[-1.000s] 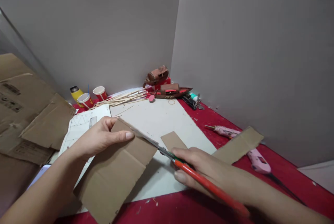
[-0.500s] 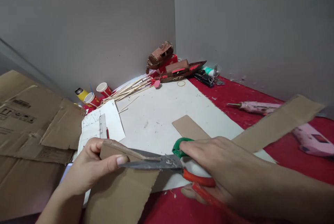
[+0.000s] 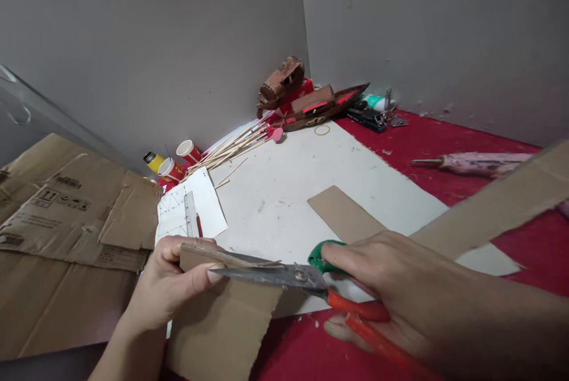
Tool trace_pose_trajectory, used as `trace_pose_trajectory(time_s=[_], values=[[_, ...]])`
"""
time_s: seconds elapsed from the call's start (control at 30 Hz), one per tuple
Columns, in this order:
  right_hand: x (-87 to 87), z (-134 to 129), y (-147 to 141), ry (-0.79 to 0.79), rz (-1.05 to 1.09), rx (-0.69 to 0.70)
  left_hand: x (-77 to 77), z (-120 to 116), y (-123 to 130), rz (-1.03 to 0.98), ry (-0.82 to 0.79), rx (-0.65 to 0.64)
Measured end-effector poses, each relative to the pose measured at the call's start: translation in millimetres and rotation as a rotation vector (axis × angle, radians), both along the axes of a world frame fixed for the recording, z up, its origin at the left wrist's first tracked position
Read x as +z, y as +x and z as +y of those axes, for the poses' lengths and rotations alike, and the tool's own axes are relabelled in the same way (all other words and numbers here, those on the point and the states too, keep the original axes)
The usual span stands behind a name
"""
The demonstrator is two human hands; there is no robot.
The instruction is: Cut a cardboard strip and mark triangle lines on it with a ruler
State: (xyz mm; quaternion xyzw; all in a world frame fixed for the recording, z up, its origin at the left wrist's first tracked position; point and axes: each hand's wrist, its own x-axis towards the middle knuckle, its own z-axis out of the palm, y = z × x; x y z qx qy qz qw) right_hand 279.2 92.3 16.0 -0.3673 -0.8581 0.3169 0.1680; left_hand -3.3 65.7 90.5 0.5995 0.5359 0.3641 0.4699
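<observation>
Red-covered table [image 3: 306,345] below; left hand [image 3: 178,280] pinches cardboard [image 3: 226,327], thumb up; right hand [image 3: 377,280] grips scissors [image 3: 284,276]

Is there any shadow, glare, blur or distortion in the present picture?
Head view: dull, soft light on the grey walls; shadow on the cardboard piece below the left hand; pale glare streaks at the far left edge; right forearm looks stretched, perhaps by a wide lens; small print on the cardboard box too soft to read.

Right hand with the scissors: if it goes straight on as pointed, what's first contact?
Likely the thumb of the left hand: the near blade tip of the scissors overlaps it in view, though depth is unclear.
</observation>
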Motion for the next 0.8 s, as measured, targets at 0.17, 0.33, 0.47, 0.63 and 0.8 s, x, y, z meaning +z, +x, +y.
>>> trace_pose_trajectory(time_s=[0.17, 0.33, 0.47, 0.63, 0.8], values=[[6.5, 4.1, -1.5, -0.015, -0.091, 0.007, -3.2, 1.3, 0.9, -0.032, 0.016, 0.036], [0.9, 4.8, -1.1, -0.096, -0.098, -0.009, -3.4, 1.0, -0.4, -0.041, -0.032, 0.068], [-0.8, 5.8, 0.0, -0.092, -0.109, -0.033, -5.0, -0.8, -3.3, -0.059, -0.091, 0.093], [1.3, 7.7, 0.1, 0.046, -0.095, -0.036, -10.0, 1.9, -2.7, -0.03, -0.089, 0.008], [0.9, 5.5, -0.1, 0.079, -0.072, -0.029, -14.6, 4.8, 0.7, -0.061, -0.16, -0.067]])
